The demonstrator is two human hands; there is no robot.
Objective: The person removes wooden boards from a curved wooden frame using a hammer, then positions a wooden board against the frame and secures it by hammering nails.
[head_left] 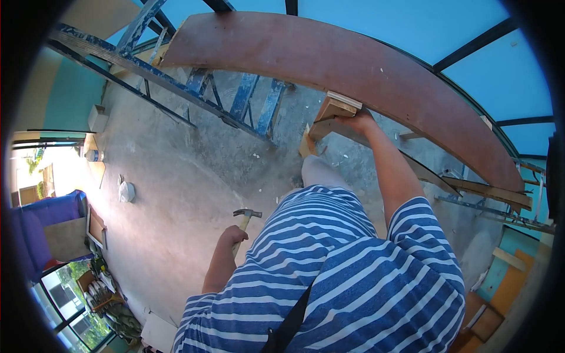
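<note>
Low on the left, my left hand [233, 235] is closed round the handle of a claw hammer [248, 212], its metal head pointing up and away from my striped shirt. My right hand [356, 121] reaches forward and grips the end of a wooden piece [336, 107] made of boards joined at an angle. This end sits just below the edge of a long curved reddish-brown panel [294, 47]. Whether the wood touches the panel I cannot tell. Part of my right hand's fingers is hidden by the wood.
A paint-spattered blue stepladder [176, 82] stands at the upper left, close to the panel. More boards and metal framing [500, 197] lie at the right. A white bag [126, 191] rests on the concrete floor [176, 176], and cluttered items [106, 297] line the lower left.
</note>
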